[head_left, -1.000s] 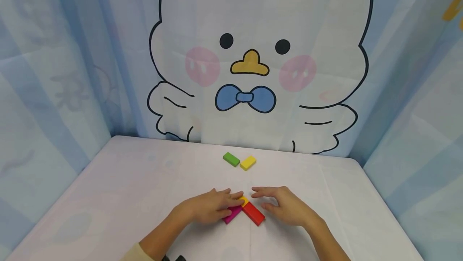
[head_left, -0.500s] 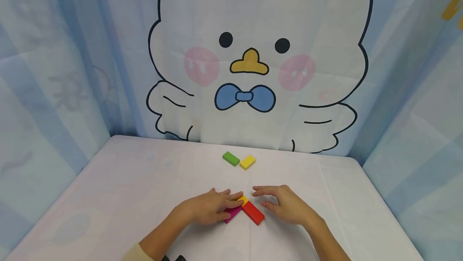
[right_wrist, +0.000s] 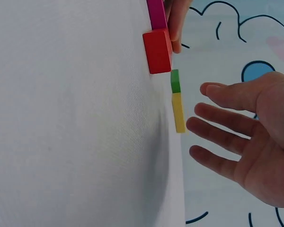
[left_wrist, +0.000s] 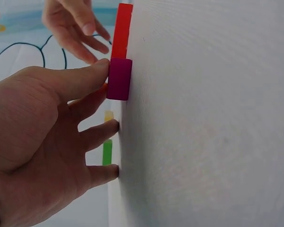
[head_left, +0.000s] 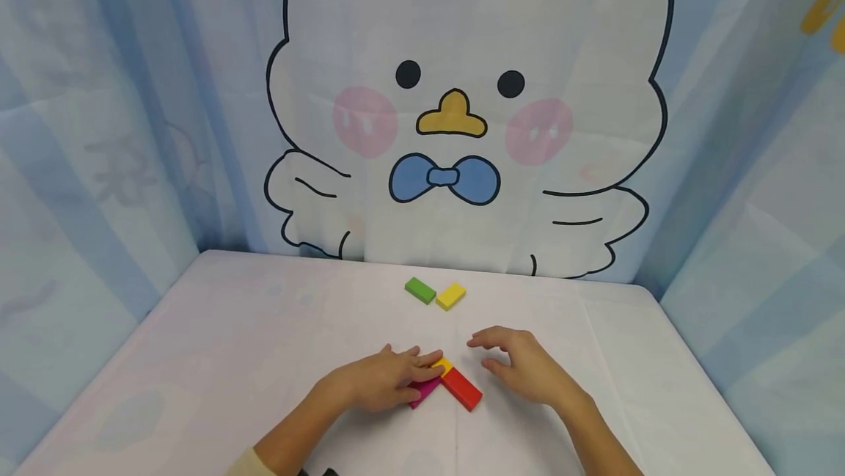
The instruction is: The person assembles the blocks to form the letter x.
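Observation:
In the head view my left hand (head_left: 383,379) lies over a magenta block (head_left: 425,390) and touches it, its fingers spread. The left wrist view shows the thumb on the same magenta block (left_wrist: 119,79) and other fingertips down on the table. A yellow-orange block (head_left: 445,366), partly under those fingers, meets the magenta one and a red block (head_left: 462,389); together they form an angled shape. To the right of the red block, my right hand (head_left: 528,364) hovers above the table with loosely bent fingers and holds nothing, as the right wrist view also shows.
Farther back on the white-covered table (head_left: 264,329) lie a green block (head_left: 420,290) and a yellow block (head_left: 451,296), close together. A curtain with a printed cartoon bird (head_left: 455,226) hangs behind the table; blue and white curtains flank it.
My right hand has moved slightly up and to the right, away from the red block. The left hand and the blocks have stayed in place.

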